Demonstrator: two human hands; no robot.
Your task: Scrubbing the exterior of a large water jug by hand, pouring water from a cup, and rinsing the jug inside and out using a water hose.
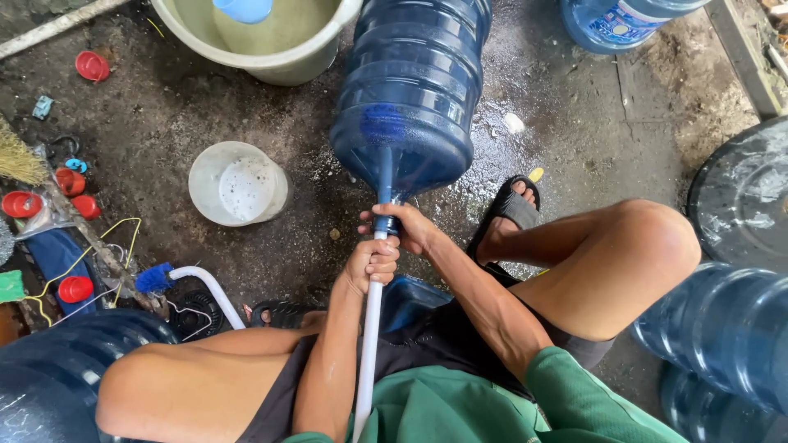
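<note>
A big blue water jug (410, 90) lies on its side on the wet concrete, its neck pointing toward me. A long white brush handle (369, 344) runs into the neck, and its blue bristle head (382, 125) shows through the jug wall. My left hand (371, 262) grips the white handle just below the neck. My right hand (404, 226) is wrapped around the jug's neck and the handle where it enters. I sit low with both knees spread, and my sandalled right foot (509, 213) rests beside the jug.
A pale green basin (271, 57) of water stands at the top, a white tub (238, 182) left of the jug. Another curved white brush (193, 279) lies at left among red caps (75, 289). More blue jugs (722, 328) crowd the right, lower left and top right.
</note>
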